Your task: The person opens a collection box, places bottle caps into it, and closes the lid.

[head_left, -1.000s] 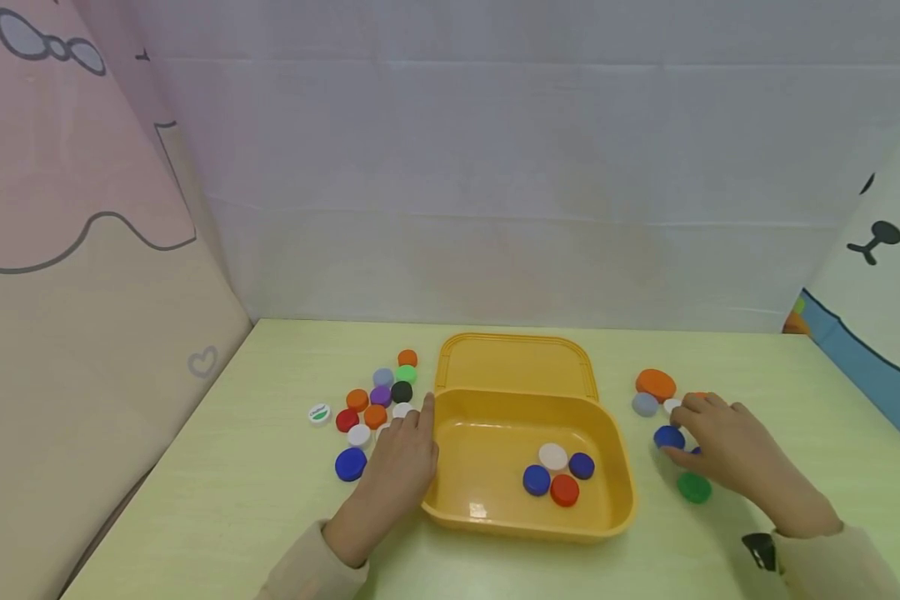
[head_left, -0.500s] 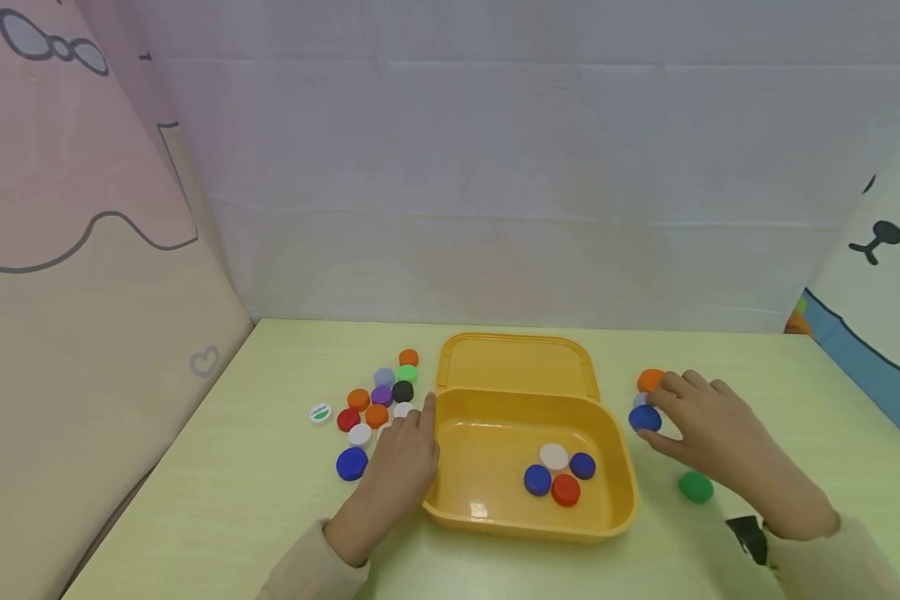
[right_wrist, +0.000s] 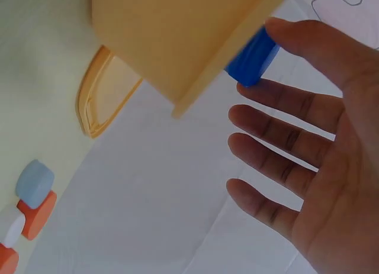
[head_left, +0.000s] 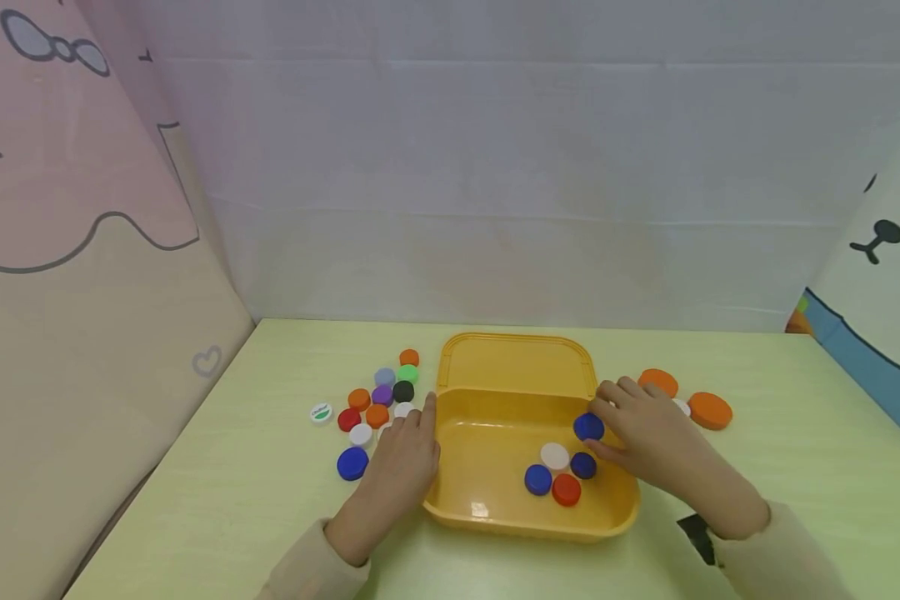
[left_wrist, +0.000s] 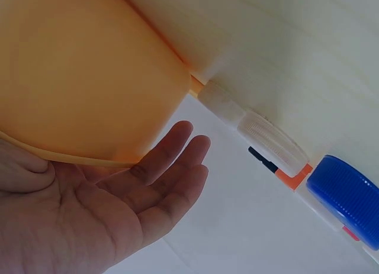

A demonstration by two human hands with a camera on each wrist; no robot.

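Note:
A blue bottle cap [head_left: 588, 427] is pinched between the thumb and index finger of my right hand [head_left: 648, 429], above the right part of the yellow box [head_left: 468, 527]. The right wrist view shows the same blue cap [right_wrist: 253, 60] beside the rim, with the other fingers spread loosely. Inside the box lie a white cap [head_left: 554, 456], a red cap [head_left: 566, 490] and two blue caps [head_left: 537, 480]. My left hand [head_left: 397, 471] rests on the left rim, its index finger straight along the edge. Its other fingers [left_wrist: 177, 194] are loosely bent beside the outer wall.
Left of the box is a group of several caps, including a large blue cap [head_left: 352, 463] and a black cap [head_left: 403, 391]. Orange caps [head_left: 711, 411] and a white one lie to the right. The yellow lid [head_left: 517, 364] lies behind the box.
My right hand has taken hold of a blue cap from the right group and carried it left over the box. My left hand stays at the rim.

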